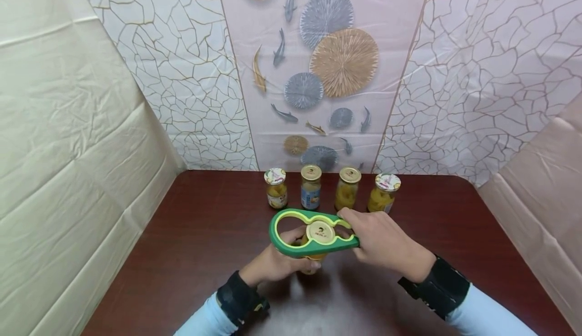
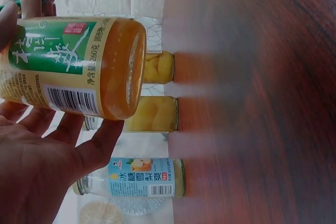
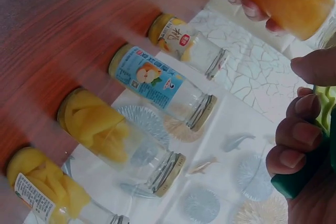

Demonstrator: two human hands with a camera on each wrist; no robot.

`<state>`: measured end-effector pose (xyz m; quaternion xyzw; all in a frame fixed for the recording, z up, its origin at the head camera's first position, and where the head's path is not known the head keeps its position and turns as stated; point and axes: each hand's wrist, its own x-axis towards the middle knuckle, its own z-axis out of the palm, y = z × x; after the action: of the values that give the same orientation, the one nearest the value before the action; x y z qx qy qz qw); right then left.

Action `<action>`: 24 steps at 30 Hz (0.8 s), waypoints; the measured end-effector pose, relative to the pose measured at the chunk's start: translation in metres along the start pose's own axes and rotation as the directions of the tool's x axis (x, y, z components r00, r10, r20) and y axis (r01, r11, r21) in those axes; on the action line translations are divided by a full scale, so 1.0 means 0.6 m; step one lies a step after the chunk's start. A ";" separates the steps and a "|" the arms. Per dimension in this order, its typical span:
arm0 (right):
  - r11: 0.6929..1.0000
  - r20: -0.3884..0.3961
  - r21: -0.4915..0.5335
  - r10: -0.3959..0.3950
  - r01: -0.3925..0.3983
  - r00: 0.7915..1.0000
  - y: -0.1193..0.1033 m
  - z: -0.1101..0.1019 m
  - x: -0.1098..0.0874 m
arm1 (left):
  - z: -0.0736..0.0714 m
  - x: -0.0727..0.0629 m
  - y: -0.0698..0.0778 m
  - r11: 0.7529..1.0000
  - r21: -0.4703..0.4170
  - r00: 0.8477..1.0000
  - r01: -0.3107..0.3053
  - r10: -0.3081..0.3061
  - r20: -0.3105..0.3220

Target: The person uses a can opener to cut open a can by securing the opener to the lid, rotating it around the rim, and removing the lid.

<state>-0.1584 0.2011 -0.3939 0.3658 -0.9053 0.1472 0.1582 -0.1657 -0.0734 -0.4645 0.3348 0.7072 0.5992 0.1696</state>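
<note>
My left hand (image 1: 275, 264) grips a glass jar (image 2: 68, 66) of orange fruit around its side, fingers and thumb curled about it. Green and beige paper with a barcode makes up the jar's label. On top is a round gold lid (image 1: 320, 231), framed by the middle opening of a green jar opener (image 1: 287, 248) with a yellow-green inner edge. My right hand (image 1: 386, 240) holds the opener's narrow end, fingers wrapped round it in the right wrist view. The jar's base faces the left wrist camera, above the level of the tabletop.
Behind the hands, several jars stand in a row on the dark red-brown table (image 1: 218, 235): a white-lidded jar (image 1: 276, 189), a blue-labelled jar (image 3: 147, 77), a gold-lidded jar (image 3: 94, 124) and another white-lidded jar (image 1: 382, 197). A patterned backdrop (image 1: 209, 98) rises at the table's far edge.
</note>
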 end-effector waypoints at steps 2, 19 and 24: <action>1.000 -0.002 0.003 -0.007 0.007 1.000 0.001 -0.001 0.000 | -0.002 0.001 0.000 1.000 -0.002 1.000 -0.005 0.005 0.020; 1.000 -0.079 -0.020 -0.019 0.017 0.997 0.014 0.000 0.006 | 0.001 -0.002 -0.013 0.999 -0.008 0.998 0.051 -0.051 -0.026; 0.997 -0.096 -0.037 0.057 -0.061 0.994 0.039 0.006 -0.004 | -0.005 -0.021 -0.011 0.989 0.023 0.984 0.146 -0.143 -0.106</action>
<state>-0.1738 0.2172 -0.4014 0.3282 -0.9099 0.1511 0.2038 -0.1604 -0.0843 -0.4722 0.2535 0.7465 0.5910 0.1707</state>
